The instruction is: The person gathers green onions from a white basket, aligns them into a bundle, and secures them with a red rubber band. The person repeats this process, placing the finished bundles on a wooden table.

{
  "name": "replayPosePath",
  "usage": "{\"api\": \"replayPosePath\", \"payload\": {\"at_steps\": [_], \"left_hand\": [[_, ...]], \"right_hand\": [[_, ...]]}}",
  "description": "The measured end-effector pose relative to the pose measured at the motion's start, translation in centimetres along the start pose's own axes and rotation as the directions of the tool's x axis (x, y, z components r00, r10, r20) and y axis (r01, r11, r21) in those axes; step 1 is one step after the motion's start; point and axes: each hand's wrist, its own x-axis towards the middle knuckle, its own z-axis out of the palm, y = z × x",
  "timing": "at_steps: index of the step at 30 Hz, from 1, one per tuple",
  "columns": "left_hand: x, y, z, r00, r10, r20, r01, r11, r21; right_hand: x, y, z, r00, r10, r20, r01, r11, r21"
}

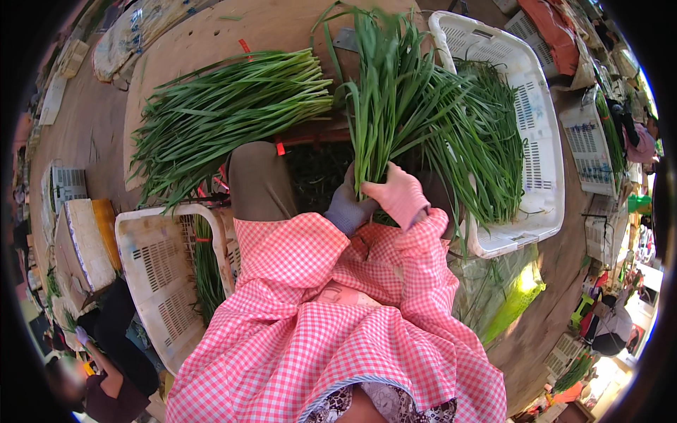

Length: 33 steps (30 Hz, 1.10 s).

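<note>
A bunch of long green garlic chives stands up between my two hands, its leaves fanning out away from me. My left hand, in a grey-purple knitted glove, grips the lower end from the left. From the right, my right hand in a pink glove closes on the same end, thumb across the stalks. Ahead and to the left, a thick pile of chives lies on a wooden board, cut ends towards the right. More chives lean over the near side of a white plastic crate on my right.
At my left, another white crate holds a chive bundle tied with a red band. A clear plastic bag lies below the right crate. Other people, including one person at lower left, sit farther off among crates and a foam box.
</note>
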Motion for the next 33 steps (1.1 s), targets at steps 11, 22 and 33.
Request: {"api": "replayPosePath", "payload": {"at_steps": [11,22,33], "left_hand": [[0.3,2.9,-0.4,0.849,-0.445,0.285,0.526,0.756,-0.39],[0.9,4.0,-0.2,0.936,-0.351,0.014,0.342,0.902,-0.265],[1.1,2.0,-1.1,0.913,-0.405,0.053,0.401,0.862,-0.311]], "right_hand": [[0.7,2.5,1.8,0.99,-0.003,-0.139,0.057,0.919,0.391],[0.9,0.4,-1.6,0.968,-0.11,-0.226,0.154,0.97,0.187],[-0.4,-2.3,-1.8,0.994,0.092,-0.053,-0.093,0.996,-0.017]]}}
